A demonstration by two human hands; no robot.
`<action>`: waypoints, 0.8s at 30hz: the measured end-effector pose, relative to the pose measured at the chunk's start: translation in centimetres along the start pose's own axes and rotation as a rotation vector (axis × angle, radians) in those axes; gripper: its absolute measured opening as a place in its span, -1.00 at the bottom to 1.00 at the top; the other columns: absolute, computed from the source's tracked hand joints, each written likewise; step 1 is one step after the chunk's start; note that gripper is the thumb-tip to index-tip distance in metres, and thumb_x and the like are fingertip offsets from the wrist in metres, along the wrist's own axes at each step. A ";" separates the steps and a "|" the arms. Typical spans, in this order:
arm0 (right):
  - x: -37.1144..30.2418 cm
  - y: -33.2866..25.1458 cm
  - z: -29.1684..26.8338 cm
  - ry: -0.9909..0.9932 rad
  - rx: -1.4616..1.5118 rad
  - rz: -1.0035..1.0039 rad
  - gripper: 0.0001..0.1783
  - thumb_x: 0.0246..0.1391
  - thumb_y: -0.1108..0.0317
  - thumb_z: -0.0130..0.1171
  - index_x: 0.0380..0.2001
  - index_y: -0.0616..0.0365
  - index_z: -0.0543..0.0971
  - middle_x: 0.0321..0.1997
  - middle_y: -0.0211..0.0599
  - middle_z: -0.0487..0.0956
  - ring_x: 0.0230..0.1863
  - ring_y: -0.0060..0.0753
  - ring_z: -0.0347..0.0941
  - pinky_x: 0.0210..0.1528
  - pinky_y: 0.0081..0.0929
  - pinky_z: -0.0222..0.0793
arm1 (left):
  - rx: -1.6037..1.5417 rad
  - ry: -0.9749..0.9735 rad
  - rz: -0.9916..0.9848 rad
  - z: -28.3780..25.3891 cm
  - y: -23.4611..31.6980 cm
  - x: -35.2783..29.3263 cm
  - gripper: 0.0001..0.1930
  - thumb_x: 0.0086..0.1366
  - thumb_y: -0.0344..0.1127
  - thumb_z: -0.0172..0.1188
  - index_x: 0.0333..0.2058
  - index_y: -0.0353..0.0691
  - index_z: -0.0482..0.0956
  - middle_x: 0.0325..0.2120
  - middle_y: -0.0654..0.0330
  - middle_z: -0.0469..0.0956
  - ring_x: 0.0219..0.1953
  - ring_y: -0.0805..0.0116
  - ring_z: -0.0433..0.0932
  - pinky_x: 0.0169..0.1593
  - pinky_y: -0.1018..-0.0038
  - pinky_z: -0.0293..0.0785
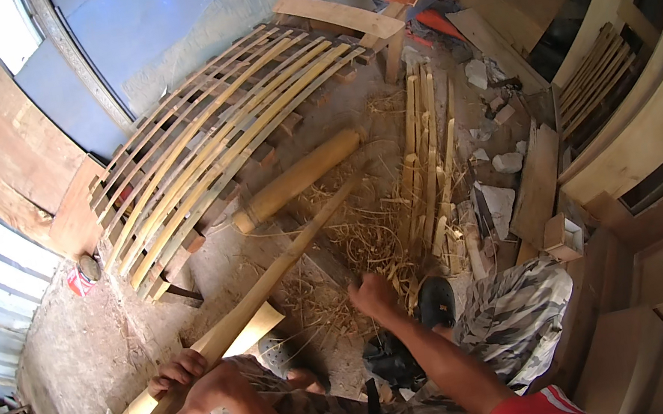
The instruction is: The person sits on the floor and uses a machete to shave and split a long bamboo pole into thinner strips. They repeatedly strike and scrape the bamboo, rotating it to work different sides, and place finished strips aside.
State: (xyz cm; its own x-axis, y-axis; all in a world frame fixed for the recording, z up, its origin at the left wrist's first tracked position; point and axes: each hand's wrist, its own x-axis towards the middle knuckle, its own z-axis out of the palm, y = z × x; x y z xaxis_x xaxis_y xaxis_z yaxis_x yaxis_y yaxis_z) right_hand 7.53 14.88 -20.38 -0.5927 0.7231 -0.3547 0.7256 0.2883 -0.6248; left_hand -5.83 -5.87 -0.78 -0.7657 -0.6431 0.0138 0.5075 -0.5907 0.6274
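A long split bamboo piece (273,278) runs slantwise from the lower left up toward the middle of the floor. My left hand (196,393) is wrapped round its near part, close to my left leg. In front of my knees, my right hand (374,297) is closed on a machete (325,263), whose dark flat blade points away to the upper left and lies beside the bamboo. Part of the blade is hidden behind the bamboo. A pale curved bamboo piece (253,328) shows beneath the long one. Farther off lies a thick round bamboo log (301,179).
Curly shavings (362,232) litter the floor before my shoes (435,303). Bamboo strips (427,161) lie at the right of them. Long slats (224,129) rest on a low rack at the back left. Broken blocks (507,163), boards (538,187) and wooden furniture (636,159) line the right side.
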 end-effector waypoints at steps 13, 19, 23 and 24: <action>-1.9 -0.9 1.9 0.090 -0.185 -0.545 -0.56 0.18 0.01 0.16 -0.09 0.15 0.60 -0.70 -0.33 0.45 -0.70 -0.27 0.38 -0.63 -0.19 0.34 | 0.065 0.086 0.048 0.1 -0.4 1.8 -0.19 0.10 0.71 -0.42 -0.51 -0.06 0.14 -0.72 0.34 0.00 -0.73 0.49 -0.06 -0.66 0.56 -0.08; -0.4 0.6 1.2 0.082 -0.146 -0.350 -0.61 0.20 0.00 0.14 -0.19 0.11 0.61 -0.70 -0.33 0.44 -0.70 -0.22 0.38 -0.64 -0.15 0.31 | 0.044 0.076 0.050 -0.3 -0.5 1.3 -0.19 0.10 0.71 -0.38 -0.51 -0.07 0.14 -0.74 0.34 0.00 -0.74 0.50 -0.03 -0.67 0.58 -0.07; -2.2 0.8 2.3 0.241 -0.164 -0.676 -0.62 0.21 -0.01 0.13 -0.24 0.11 0.60 -0.71 -0.32 0.43 -0.72 -0.27 0.35 -0.65 -0.18 0.30 | 0.016 0.015 0.048 -0.3 -0.3 1.4 -0.18 0.09 0.72 -0.38 -0.51 -0.07 0.14 -0.75 0.34 0.00 -0.76 0.51 -0.04 -0.69 0.58 -0.07; -1.1 0.8 2.0 0.159 -0.165 -0.512 -0.62 0.21 -0.01 0.13 -0.25 0.10 0.61 -0.71 -0.31 0.43 -0.71 -0.27 0.36 -0.65 -0.18 0.31 | 0.007 0.017 0.042 -0.2 -0.4 1.2 -0.18 0.08 0.72 -0.38 -0.51 -0.07 0.14 -0.75 0.34 0.00 -0.76 0.51 -0.04 -0.69 0.58 -0.08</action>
State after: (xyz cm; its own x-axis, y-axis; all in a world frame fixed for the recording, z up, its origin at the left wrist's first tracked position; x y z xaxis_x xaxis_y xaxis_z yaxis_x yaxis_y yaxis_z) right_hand 8.07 13.02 -21.88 -0.8332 0.5468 0.0825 0.4115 0.7127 -0.5681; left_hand -6.85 -6.45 -1.17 -0.7368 -0.6755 0.0273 0.5364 -0.5596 0.6318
